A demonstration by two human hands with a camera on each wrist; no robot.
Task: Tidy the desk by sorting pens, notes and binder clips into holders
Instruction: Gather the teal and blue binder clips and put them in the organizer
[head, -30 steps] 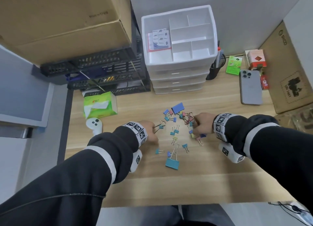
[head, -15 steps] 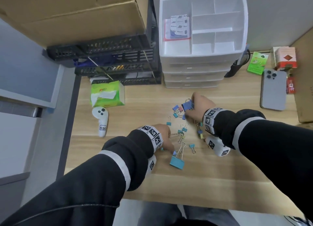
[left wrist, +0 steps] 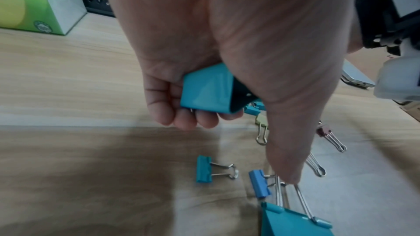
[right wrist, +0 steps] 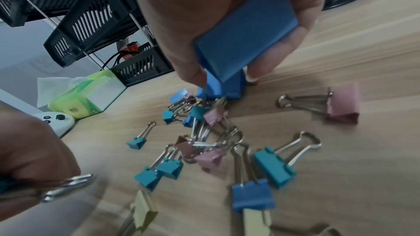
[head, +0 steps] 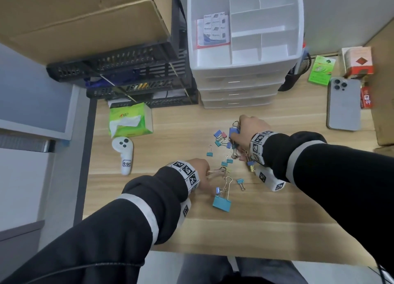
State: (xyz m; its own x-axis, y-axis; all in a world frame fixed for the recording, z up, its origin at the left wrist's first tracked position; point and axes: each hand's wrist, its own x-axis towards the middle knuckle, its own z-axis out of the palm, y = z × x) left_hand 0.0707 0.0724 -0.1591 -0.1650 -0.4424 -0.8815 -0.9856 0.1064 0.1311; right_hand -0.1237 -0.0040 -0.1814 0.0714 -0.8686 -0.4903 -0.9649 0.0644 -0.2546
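Hands clamped on binder clips — teal clip (left wrist: pixel 208 90) left, blue clip (right wrist: pixel 244 37) right — wrist views only.

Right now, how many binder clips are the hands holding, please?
2: a teal clip in the left hand, a blue clip in the right hand; palms may hide more.

Two hands (head: pixel 199 168) work over a wooden desk (head: pixel 277 219), each holding one large binder clip (left wrist: pixel 208 92). Roughly twenty loose clips (right wrist: pixel 169 168) lie scattered. One white organizer (head: pixel 245 68), one tissue pack (head: pixel 130 119), one phone (head: pixel 343 104).
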